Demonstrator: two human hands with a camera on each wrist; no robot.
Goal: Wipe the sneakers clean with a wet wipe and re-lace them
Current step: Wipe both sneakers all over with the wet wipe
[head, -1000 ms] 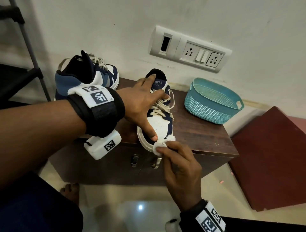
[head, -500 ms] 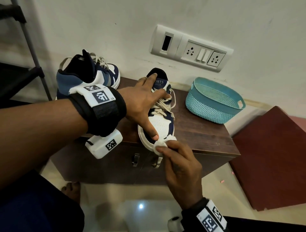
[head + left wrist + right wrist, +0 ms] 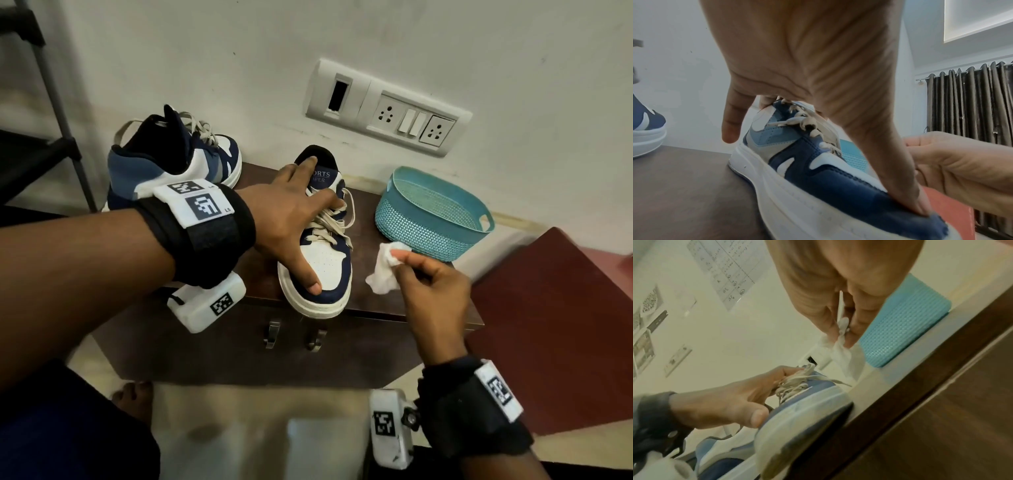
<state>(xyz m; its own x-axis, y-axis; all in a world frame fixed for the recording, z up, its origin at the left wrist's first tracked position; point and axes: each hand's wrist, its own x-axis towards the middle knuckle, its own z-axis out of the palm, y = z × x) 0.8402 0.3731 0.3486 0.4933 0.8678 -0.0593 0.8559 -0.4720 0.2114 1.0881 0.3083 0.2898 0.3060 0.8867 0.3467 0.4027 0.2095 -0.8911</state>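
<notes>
A white and navy sneaker (image 3: 325, 260) with beige laces stands on the dark wooden cabinet (image 3: 394, 301), toe over the front edge. My left hand (image 3: 301, 222) presses on it with spread, straight fingers: thumb on the toe cap, index finger on the tongue. The left wrist view shows that thumb (image 3: 906, 194) pushing on the navy toe. My right hand (image 3: 399, 257) pinches a crumpled white wet wipe (image 3: 385, 270) in the air, right of the sneaker and apart from it. The second sneaker (image 3: 178, 161) stands at the back left, heel toward me.
A teal perforated basket (image 3: 428, 226) sits at the cabinet's back right, just beyond the wipe. A white switchboard (image 3: 387, 109) is on the wall behind. A dark metal rack (image 3: 51, 85) stands to the left, a red-brown surface (image 3: 548, 325) to the right. My bare foot (image 3: 133, 401) is below.
My right hand has lifted the wipe off the sneaker's toe and carried it up and to the right, toward the basket. The left hand stays on the sneaker.
</notes>
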